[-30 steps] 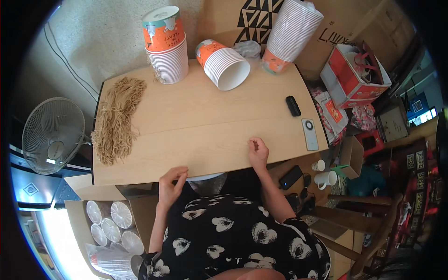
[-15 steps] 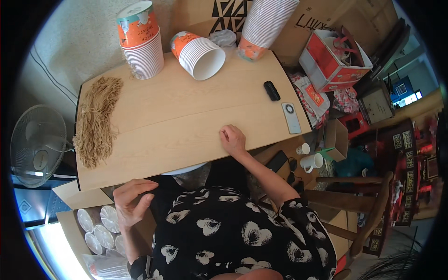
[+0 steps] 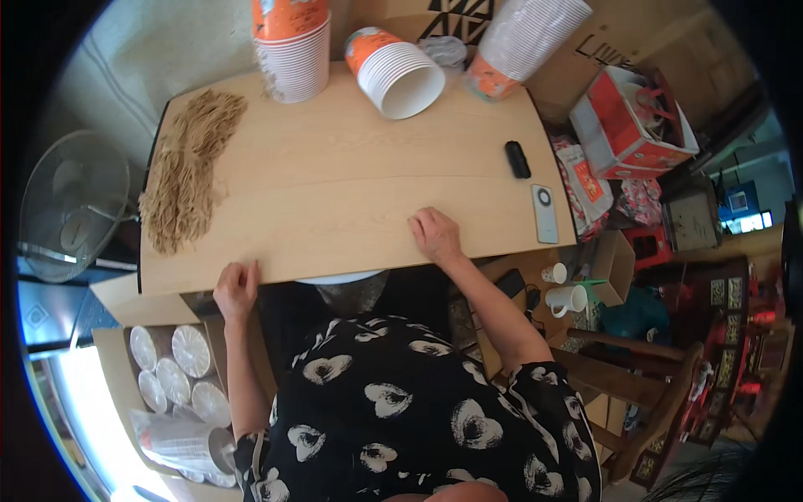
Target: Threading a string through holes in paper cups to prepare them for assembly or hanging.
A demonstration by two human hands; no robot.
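Observation:
My right hand point(image 3: 436, 234) rests on the wooden table point(image 3: 335, 184) near its front edge, fingers curled in, with no object showing in it. At the table's front left edge is my left hand point(image 3: 237, 290); its fingers are bent and drawn together, and I see nothing held. A bundle of tan paper-cord strands point(image 3: 191, 171) lies along the left side, beyond the left hand. Across the back stand an upright stack of orange and white paper buckets point(image 3: 297, 63), a stack lying on its side point(image 3: 401, 79) with its white mouth toward me, and a tall leaning stack in clear wrap point(image 3: 531, 42).
A black case point(image 3: 517, 159) and a phone point(image 3: 544, 213) lie at the table's right. Below are a white mug point(image 3: 566, 299) and a wooden chair point(image 3: 644, 385). A red and white box point(image 3: 631, 125) stands beyond. Left are a fan point(image 3: 75, 201) and a carton of wrapped cups point(image 3: 173, 381).
My left hand has risen to the table edge, and its spread fingers have drawn together. The right hand stays curled on the table. The whole view has shifted slightly.

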